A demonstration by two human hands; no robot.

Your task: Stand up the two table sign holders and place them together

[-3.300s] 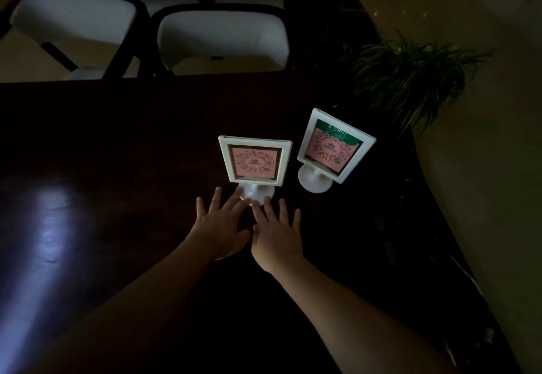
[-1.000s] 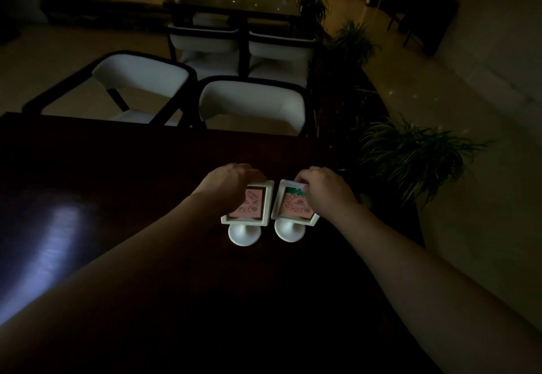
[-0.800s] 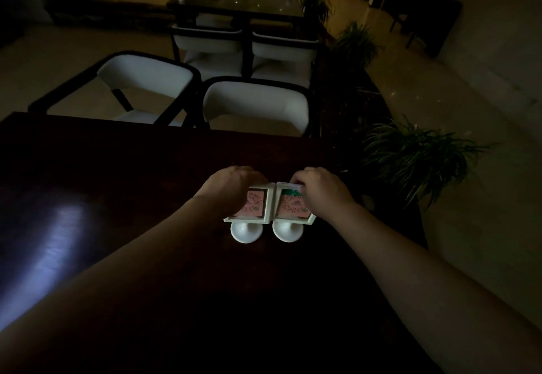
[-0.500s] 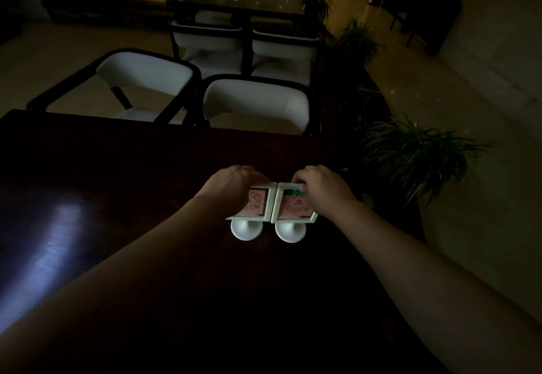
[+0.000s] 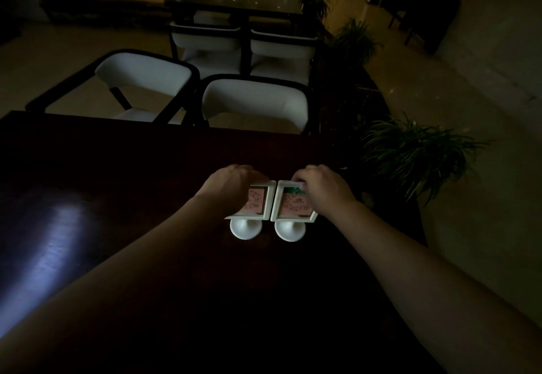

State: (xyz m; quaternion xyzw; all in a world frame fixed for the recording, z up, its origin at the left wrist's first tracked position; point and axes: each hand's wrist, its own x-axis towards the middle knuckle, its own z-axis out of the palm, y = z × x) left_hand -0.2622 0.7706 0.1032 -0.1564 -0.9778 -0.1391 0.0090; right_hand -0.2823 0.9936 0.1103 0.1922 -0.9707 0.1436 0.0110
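Head view: the left hand [image 5: 231, 181] curls over the top of the left holder [image 5: 258, 205], fingers closed on its frame; the right hand [image 5: 321, 185] is clamped the same way on the top of the right holder [image 5: 294, 206]; both holders stand upright on round white feet, frames edge to edge and seemingly touching, feet just beside each other, on the dark table [image 5: 146, 197] right of its middle. They look like light, stiff plastic frames on narrow stems; top-heavy, I judge, so liable to tip if nudged high up; the smooth frame may slip under a loose pinch, so the top edge or the two sides of the frame are the sound places to hold, or the foot for sliding. The task looks all but finished; letting go gently is what remains. The tabletop around is bare and glossy, with a pale glare at left; nothing obstructs. Beyond the far edge stand white chairs [image 5: 255, 100]; a plant [image 5: 410, 153] sits to the right, off the table.
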